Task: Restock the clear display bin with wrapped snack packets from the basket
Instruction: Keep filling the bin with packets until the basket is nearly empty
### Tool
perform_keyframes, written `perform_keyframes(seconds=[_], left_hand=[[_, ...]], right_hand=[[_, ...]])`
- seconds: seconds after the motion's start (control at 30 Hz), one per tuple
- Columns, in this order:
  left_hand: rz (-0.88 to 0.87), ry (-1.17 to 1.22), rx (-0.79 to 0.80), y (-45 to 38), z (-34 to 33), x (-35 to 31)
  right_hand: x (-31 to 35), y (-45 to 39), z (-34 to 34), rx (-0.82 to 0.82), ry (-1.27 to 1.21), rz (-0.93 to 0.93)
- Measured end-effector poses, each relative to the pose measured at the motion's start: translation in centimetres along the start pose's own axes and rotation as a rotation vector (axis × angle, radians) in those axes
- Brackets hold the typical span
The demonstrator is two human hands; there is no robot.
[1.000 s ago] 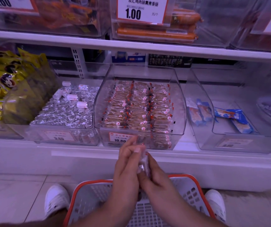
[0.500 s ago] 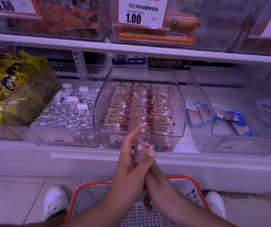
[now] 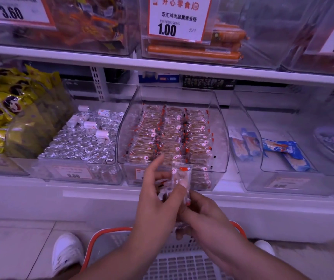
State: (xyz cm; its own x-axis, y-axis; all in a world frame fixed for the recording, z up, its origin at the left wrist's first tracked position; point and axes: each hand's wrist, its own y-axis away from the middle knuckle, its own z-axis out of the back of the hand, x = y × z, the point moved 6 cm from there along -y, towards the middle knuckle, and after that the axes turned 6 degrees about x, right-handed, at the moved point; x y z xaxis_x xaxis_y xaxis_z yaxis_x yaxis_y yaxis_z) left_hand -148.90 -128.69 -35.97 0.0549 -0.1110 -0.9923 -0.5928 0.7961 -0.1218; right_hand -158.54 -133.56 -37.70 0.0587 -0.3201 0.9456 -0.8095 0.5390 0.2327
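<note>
A clear display bin [image 3: 219,126] on the lower shelf holds three rows of wrapped snack packets [image 3: 170,134]. In front of its lower edge my left hand [image 3: 158,201] holds a clear-wrapped snack packet [image 3: 180,176] between thumb and fingers, index finger stretched toward the bin. Just below and to the right, my right hand [image 3: 204,213] has its fingers curled around more packets, mostly hidden. The white basket with an orange rim [image 3: 105,237] sits on the floor under both arms.
Left of the bin is a bin of silver foil sweets [image 3: 79,142], then yellow packets [image 3: 4,110]. To the right, a clear bin with blue packets [image 3: 283,150]. An upper shelf [image 3: 162,67] overhangs with price tags. White shoes [image 3: 67,253] flank the basket.
Both hands have risen from over the basket toward the bin front. The left hand now holds one packet up by itself, and the view has drawn closer to the shelf.
</note>
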Motion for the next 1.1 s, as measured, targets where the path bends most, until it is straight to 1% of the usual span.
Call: perform_keyframes(seconds=[0.1, 0.17, 0.27, 0.33, 0.37, 0.47, 0.5, 0.57, 0.67, 0.73, 0.77, 0.83, 0.9, 0.93, 1.0, 1.03, 1.1], left_hand=[[-0.026, -0.129, 0.109, -0.3, -0.2, -0.8], [-0.029, -0.162, 0.121, -0.4, -0.1, -0.9], [-0.011, -0.096, 0.125, -0.4, -0.1, -0.6], [-0.009, -0.058, 0.084, -0.7, 0.2, -0.8], [0.000, 0.005, 0.050, -1.0, 0.6, -0.7], [0.111, 0.327, -0.049, -1.5, 1.5, -0.1], [0.133, 0.399, -0.083, -1.6, 1.9, 0.0], [0.121, 0.457, -0.154, -1.9, 3.2, -0.4], [0.042, 0.391, -0.283, -2.2, 6.2, -0.8], [0.040, 0.240, -0.283, -1.9, 6.6, -0.6], [0.072, 0.202, -0.266, -1.6, 6.0, -0.1], [0.185, 0.242, -0.232, -0.6, 3.9, 1.1], [0.301, 0.381, -0.219, 0.2, 1.7, 1.9], [0.324, 0.418, -0.223, 0.4, 1.0, 2.0], [0.297, 0.377, -0.230, 0.4, 0.6, 1.6], [0.273, 0.360, -0.228, 0.4, 0.6, 1.4], [0.261, 0.388, -0.182, 0.6, 0.2, 0.9]], right_hand=[[0.6, -0.1, 0.4, 0.024, 0.152, 0.001], [0.9, -0.1, 0.7, 0.038, 0.220, 0.001], [1.0, -0.2, 1.1, 0.013, 0.291, 0.005], [1.2, -0.2, 1.3, -0.006, 0.332, 0.036], [1.2, -0.1, 1.3, -0.005, 0.338, 0.044], [0.8, 0.0, 1.1, 0.016, 0.282, 0.002], [0.6, 0.0, 1.2, 0.026, 0.247, -0.020], [0.6, 0.1, 1.3, 0.059, 0.170, -0.061], [1.0, 0.3, 1.7, 0.118, 0.033, -0.092], [1.5, 0.4, 1.8, 0.149, -0.049, -0.048], [1.8, 0.3, 1.6, 0.153, -0.051, -0.015], [1.8, 0.1, 1.3, 0.097, 0.056, 0.048], [1.4, -0.2, 1.1, -0.039, 0.214, 0.114], [1.2, -0.2, 0.9, -0.102, 0.283, 0.153], [1.1, 0.0, 0.2, -0.178, 0.425, 0.235], [1.1, 0.1, 0.0, -0.173, 0.486, 0.261], [1.0, 0.1, -0.4, -0.098, 0.595, 0.268]])
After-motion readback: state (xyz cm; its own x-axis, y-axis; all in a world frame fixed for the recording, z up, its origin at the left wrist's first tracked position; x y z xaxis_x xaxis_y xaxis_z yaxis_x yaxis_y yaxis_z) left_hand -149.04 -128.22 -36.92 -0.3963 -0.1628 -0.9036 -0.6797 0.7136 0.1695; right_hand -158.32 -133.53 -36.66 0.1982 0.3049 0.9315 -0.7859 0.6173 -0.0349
